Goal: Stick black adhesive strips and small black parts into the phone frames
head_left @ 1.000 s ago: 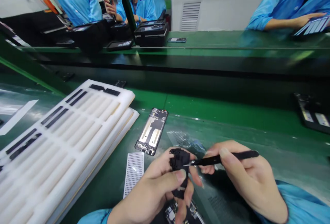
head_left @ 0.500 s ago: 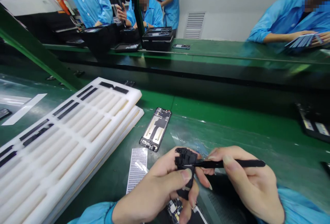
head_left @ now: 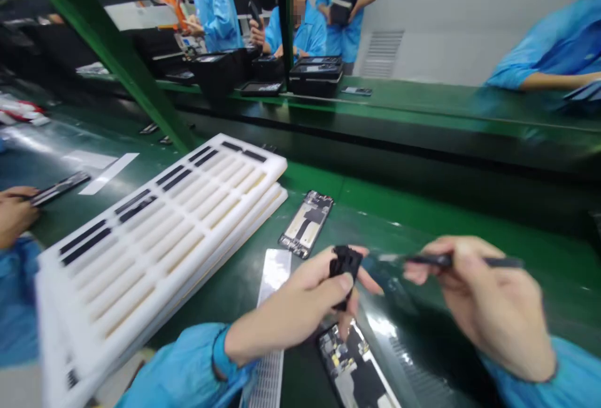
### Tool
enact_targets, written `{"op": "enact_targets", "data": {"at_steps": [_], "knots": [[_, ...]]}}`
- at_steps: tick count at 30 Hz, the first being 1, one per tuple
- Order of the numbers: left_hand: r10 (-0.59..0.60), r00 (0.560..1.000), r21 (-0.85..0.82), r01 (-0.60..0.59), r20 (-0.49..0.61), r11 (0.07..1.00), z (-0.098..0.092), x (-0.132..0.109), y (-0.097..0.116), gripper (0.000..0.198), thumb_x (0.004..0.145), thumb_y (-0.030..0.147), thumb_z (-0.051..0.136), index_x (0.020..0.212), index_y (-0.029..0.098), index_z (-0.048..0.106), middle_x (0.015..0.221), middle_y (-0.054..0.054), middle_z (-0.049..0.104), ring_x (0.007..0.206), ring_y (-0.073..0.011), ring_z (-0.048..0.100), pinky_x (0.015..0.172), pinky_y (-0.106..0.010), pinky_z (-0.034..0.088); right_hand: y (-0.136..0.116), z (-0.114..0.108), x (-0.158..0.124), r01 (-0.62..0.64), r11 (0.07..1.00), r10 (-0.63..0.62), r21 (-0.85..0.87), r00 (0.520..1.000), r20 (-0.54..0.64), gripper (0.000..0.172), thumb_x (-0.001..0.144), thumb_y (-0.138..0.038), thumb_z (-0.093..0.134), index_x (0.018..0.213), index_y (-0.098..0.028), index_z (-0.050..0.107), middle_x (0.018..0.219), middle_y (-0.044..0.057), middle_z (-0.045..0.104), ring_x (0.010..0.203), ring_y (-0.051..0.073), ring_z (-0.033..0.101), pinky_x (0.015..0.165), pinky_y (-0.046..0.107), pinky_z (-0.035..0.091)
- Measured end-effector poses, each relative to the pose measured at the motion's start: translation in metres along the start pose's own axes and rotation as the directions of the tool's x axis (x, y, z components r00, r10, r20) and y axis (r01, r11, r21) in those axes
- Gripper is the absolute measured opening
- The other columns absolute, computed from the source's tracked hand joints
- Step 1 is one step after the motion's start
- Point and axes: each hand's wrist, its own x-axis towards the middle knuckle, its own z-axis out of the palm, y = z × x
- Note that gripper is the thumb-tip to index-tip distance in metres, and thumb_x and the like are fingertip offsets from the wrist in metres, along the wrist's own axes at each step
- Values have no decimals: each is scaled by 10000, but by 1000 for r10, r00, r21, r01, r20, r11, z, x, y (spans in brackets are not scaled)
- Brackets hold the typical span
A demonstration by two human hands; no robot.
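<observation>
My left hand point(head_left: 305, 301) grips a small black plastic phone cover point(head_left: 345, 263), thumb on top and fingers beneath. To its right, and apart from it, my right hand point(head_left: 493, 305) pinches slim black tweezers point(head_left: 504, 263) pointing left. A pale blur shows at their tip; whether it is the tip or a small piece cannot be made out. Below my left hand lies an opened phone point(head_left: 361, 370) with its circuit board exposed. Beyond that hand, another opened phone point(head_left: 307, 223) rests on the green mat. A perforated white sheet point(head_left: 275, 270) passes partly under my left forearm.
Stacked white foam trays point(head_left: 162, 223) with slots, some holding black strips, stand at left. A co-worker's hand point(head_left: 16, 214) holds a phone part point(head_left: 61, 188) at far left. A green post point(head_left: 113, 57) rises there. Across the bench are black boxes point(head_left: 315, 79) and co-workers in blue.
My right hand has drawn the tweezers rightward, away from the black cover. The view has shifted left, bringing a co-worker's hand in. The phone below my left hand shows more.
</observation>
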Motion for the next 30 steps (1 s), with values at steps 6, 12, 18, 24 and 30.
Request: {"op": "enact_targets", "data": {"at_steps": [6, 12, 18, 24, 30], "knots": [[95, 906, 510, 144, -413, 848, -29, -98, -5, 441, 974, 353, 588, 1386, 295, 442, 1094, -16, 629, 991, -176, 590, 835, -270, 472, 6, 29, -11, -106, 982, 146, -157, 951, 271, 364, 935, -455, 641, 685, -215, 753, 776, 67, 760, 660, 180, 745, 642, 231, 623], [215, 957, 956, 138, -196, 259, -28, -193, -73, 503, 972, 131, 373, 1445, 274, 468, 1312, -100, 626, 1109, -235, 644, 881, -330, 552, 1, 77, -95, 84, 991, 13, -100, 699, 715, 183, 975, -214, 575, 1051, -262, 734, 926, 13, 771, 875, 170, 752, 766, 203, 604], [216, 976, 987, 43, -9, -152, -11, -218, -121, 520, 992, 94, 296, 1483, 169, 451, 1561, -145, 438, 859, -215, 661, 651, -330, 586, 9, 93, -118, 111, 991, -6, -72, 584, 811, 266, 974, -150, 549, 1168, -252, 700, 864, 25, 735, 890, 194, 740, 782, 253, 608], [241, 970, 984, 72, -31, -163, -8, -219, -140, 575, 945, 13, 309, 1500, 125, 414, 1574, -135, 414, 884, -226, 650, 678, -345, 577, 11, 98, -124, 136, 989, -35, -51, 561, 827, 305, 963, -127, 557, 1207, -263, 679, 952, 33, 751, 945, 207, 743, 829, 265, 612], [273, 956, 993, 114, -104, -19, -8, -223, -150, 595, 929, 3, 349, 1512, 118, 388, 1593, -176, 362, 1015, -254, 683, 760, -363, 591, 12, 109, -127, 130, 991, -41, -38, 560, 827, 324, 958, -122, 569, 1231, -266, 667, 1007, 34, 760, 1008, 211, 736, 873, 264, 607]]}}
